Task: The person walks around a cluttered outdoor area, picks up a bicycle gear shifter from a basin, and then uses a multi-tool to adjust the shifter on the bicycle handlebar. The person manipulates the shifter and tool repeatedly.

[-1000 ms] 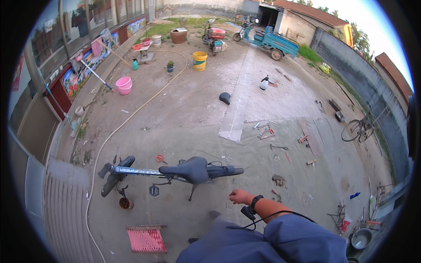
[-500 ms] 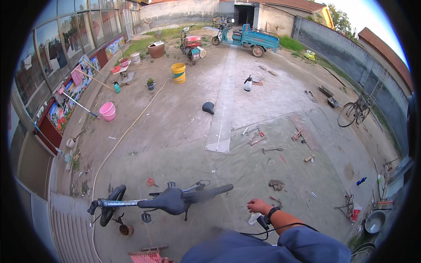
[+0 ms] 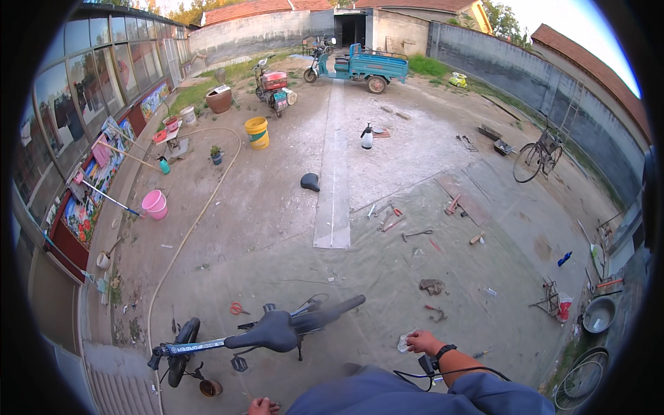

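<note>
Right hand (image 3: 423, 342): it is closed on a small white cloth (image 3: 405, 342), held out over the ground, a little way from the bike.
Left hand (image 3: 261, 406): it peeks in at the bottom edge, near a small brown pot (image 3: 209, 387). I cannot tell if it is open or closed.
Bike (image 3: 266, 332): it stands in front of the person, black seat in the middle, with only one wheel showing, on the left.
Work so far: the bike looks half done, and the cloth is not touching it.
Around: red scissors (image 3: 239, 308), and tools (image 3: 387, 216) far off.

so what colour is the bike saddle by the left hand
Black; the bike saddle shows clearly in the head view, just above the left hand.
</note>
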Available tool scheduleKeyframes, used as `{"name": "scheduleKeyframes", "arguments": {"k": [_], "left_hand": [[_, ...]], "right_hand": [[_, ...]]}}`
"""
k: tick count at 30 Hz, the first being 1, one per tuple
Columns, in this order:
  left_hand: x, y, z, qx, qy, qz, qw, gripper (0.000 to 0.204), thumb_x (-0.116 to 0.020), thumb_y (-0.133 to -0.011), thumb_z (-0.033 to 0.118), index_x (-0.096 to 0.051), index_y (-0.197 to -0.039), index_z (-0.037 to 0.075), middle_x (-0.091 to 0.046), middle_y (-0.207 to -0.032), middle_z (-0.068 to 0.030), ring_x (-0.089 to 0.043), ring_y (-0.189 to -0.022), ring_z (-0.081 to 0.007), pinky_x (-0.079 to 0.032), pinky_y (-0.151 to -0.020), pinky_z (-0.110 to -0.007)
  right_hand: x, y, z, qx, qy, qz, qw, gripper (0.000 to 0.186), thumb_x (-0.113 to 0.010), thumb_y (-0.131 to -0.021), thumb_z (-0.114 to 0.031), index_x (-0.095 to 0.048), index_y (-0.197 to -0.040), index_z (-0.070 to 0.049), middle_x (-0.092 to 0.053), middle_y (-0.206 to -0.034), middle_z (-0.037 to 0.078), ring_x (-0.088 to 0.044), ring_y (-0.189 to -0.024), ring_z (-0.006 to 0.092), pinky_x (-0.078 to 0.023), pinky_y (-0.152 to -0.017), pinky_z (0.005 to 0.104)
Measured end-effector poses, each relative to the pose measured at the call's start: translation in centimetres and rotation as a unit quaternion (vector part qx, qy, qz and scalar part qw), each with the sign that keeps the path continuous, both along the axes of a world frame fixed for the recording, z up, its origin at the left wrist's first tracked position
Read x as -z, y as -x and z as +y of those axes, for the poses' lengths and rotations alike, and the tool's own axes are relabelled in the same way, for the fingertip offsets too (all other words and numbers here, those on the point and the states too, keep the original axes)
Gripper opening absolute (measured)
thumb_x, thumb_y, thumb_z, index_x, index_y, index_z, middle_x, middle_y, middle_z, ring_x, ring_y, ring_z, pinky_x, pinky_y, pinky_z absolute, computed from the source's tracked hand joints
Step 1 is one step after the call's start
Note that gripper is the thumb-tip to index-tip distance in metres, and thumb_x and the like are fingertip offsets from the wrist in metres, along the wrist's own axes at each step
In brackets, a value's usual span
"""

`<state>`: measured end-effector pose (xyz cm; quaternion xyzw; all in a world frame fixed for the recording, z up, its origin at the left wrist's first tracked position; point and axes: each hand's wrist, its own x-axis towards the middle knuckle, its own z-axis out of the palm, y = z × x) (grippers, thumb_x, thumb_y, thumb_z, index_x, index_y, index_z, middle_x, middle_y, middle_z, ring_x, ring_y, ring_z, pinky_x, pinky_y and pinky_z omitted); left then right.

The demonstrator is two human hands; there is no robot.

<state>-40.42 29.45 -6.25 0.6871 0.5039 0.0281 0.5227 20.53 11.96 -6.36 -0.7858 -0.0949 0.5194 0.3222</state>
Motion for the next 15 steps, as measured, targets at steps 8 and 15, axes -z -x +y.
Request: {"name": "scheduleKeyframes", "arguments": {"k": [8,15], "left_hand": [[0.0,1.5,1.0,-0.018,-0.050,0.003,0.999,0.017,-0.062,-0.086,0.018,-0.069,-0.091,0.003,-0.066,-0.101,-0.0232,-0.061,-0.100,-0.0424,-0.044,-0.094,-0.055],[-1.0,1.5,0.2,-0.017,-0.045,0.017,0.999,0.020,-0.059,-0.089,0.017,-0.069,-0.099,0.003,-0.066,-0.103,-0.0233,-0.061,-0.103,-0.0434,-0.045,-0.094,-0.055]], "right_hand": [[-0.9,4.1,-0.1,0.020,-0.028,0.008,0.999,0.039,-0.066,-0.094,-0.026,-0.065,-0.123,0.001,-0.071,-0.107,0.012,-0.074,-0.090,0.0222,-0.056,-0.067,0.0306],[-0.7,5.4,-1.6,0.039,-0.037,0.006,0.999,0.036,-0.066,-0.095,-0.027,-0.065,-0.119,0.000,-0.071,-0.104,0.010,-0.073,-0.088,0.0216,-0.055,-0.065,0.0298]]}}
